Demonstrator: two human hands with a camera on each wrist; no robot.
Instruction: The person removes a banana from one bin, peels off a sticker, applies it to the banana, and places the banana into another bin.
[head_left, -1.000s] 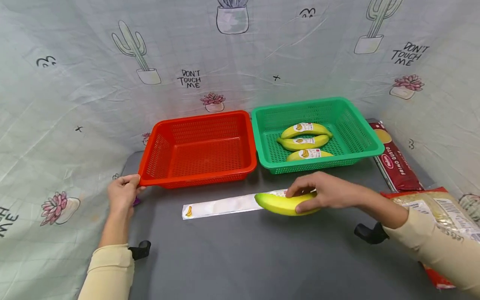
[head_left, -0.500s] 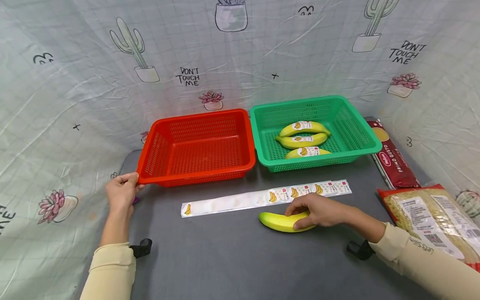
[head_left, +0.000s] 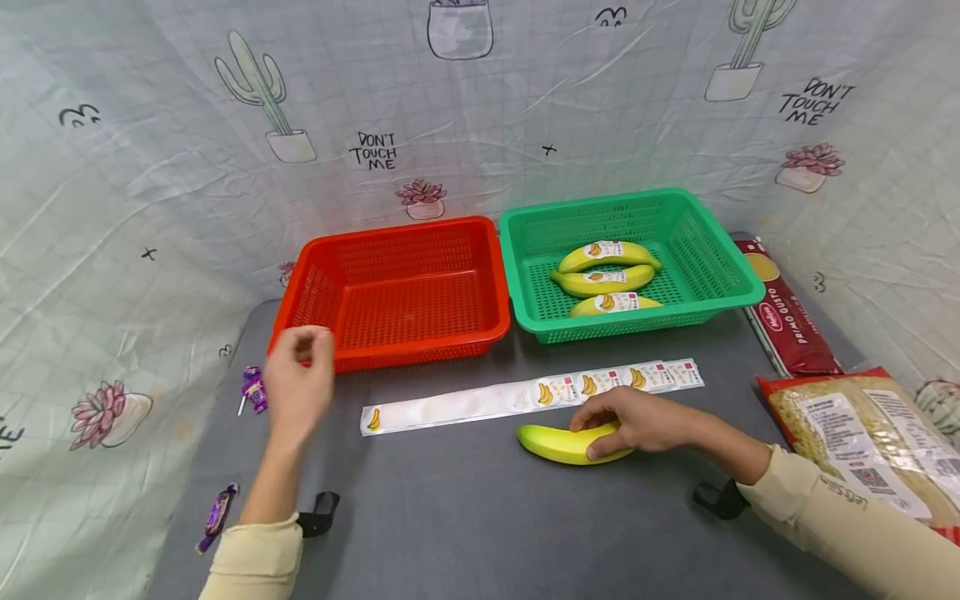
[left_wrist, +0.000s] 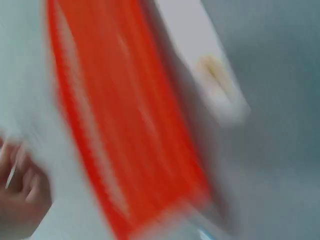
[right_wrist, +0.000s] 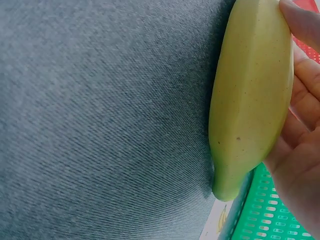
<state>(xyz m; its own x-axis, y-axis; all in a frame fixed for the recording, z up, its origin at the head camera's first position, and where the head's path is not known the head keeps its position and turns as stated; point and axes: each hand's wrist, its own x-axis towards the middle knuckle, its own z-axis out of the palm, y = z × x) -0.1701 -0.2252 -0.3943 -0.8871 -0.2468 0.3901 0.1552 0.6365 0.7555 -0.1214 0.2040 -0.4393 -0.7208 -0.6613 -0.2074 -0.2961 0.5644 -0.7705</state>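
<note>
My right hand [head_left: 637, 421] grips a yellow banana [head_left: 552, 444] with a greenish tip, which rests on the dark grey table. In the right wrist view, the thumb and fingers lie along one side of the banana [right_wrist: 250, 95]. My left hand [head_left: 298, 379] is blurred, its fingers loosely curled, in front of the red basket [head_left: 420, 343]; nothing clear shows in it. Behind the right hand lies a white sticker strip [head_left: 465, 406], with banana labels along its right part and one at its left end. The green basket [head_left: 637, 321] holds labelled bananas [head_left: 607, 282].
Purple-wrapped sweets [head_left: 255, 390] and a purple candy bar [head_left: 217, 517] lie at the left edge. On the right are a dark red coffee pack [head_left: 795, 321] and a clear bag of grain [head_left: 862, 442]. A printed white curtain [head_left: 465, 117] closes off the back.
The right hand brought the banana down and nearer onto the table, uncovering the strip's labels, then stayed put. My left hand let go of the red basket's corner and moved right and nearer.
</note>
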